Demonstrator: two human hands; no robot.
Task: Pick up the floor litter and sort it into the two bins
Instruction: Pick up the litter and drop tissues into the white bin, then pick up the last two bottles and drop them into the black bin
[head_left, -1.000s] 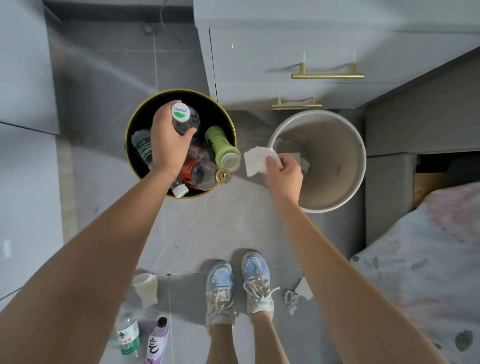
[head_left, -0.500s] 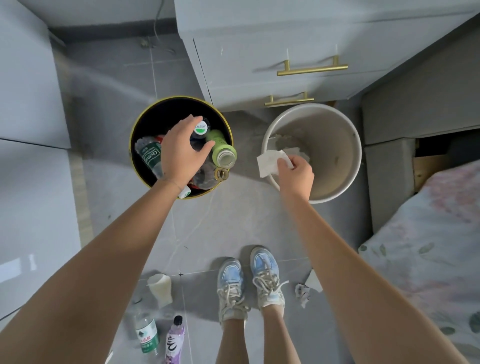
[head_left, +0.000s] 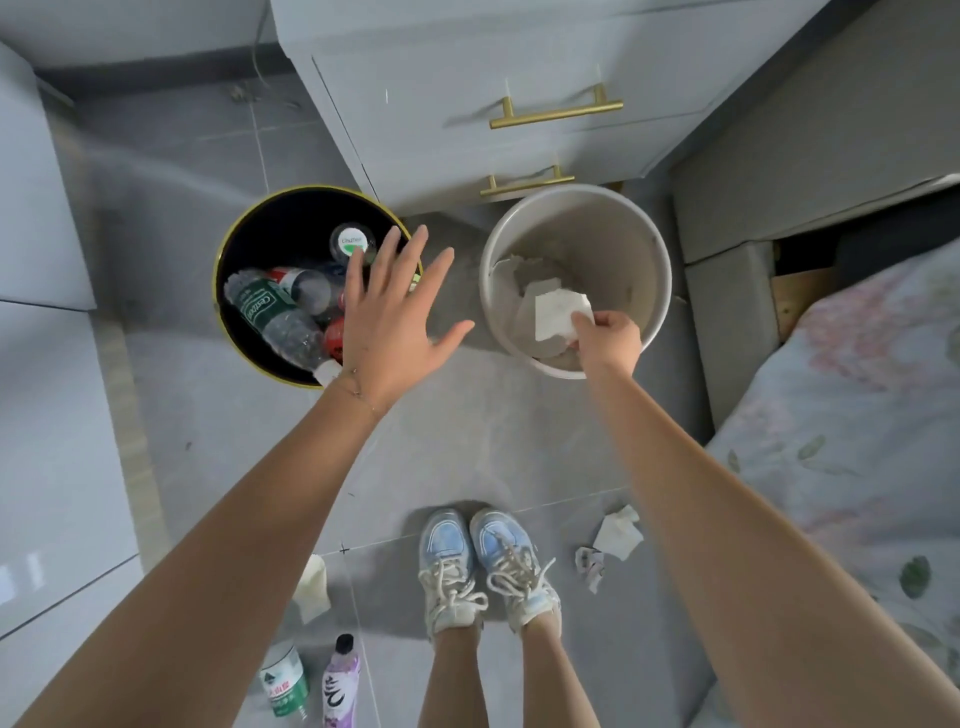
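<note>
A black bin with a gold rim (head_left: 228, 270) stands on the left and holds several plastic bottles (head_left: 275, 317). My left hand (head_left: 389, 322) hovers over its right edge, fingers spread, holding nothing. To the right stands a white bin (head_left: 649, 244) with paper scraps inside. My right hand (head_left: 608, 338) is over its near rim, pinching a white tissue (head_left: 558, 314) that hangs inside the bin mouth. On the floor lie a crumpled paper (head_left: 311, 587), a green-label bottle (head_left: 283, 680), a purple bottle (head_left: 340, 680) and paper scraps (head_left: 610, 540).
A grey drawer cabinet with gold handles (head_left: 556, 111) stands right behind the bins. A bed with a floral cover (head_left: 857, 441) fills the right side. Grey cabinet fronts (head_left: 47, 415) run along the left. My feet in pale sneakers (head_left: 483, 566) stand on the tiled floor.
My left hand let go of the white-capped bottle, which now lies in the black bin, and opened wide. My right hand carried the tissue from outside the white bin to over its mouth.
</note>
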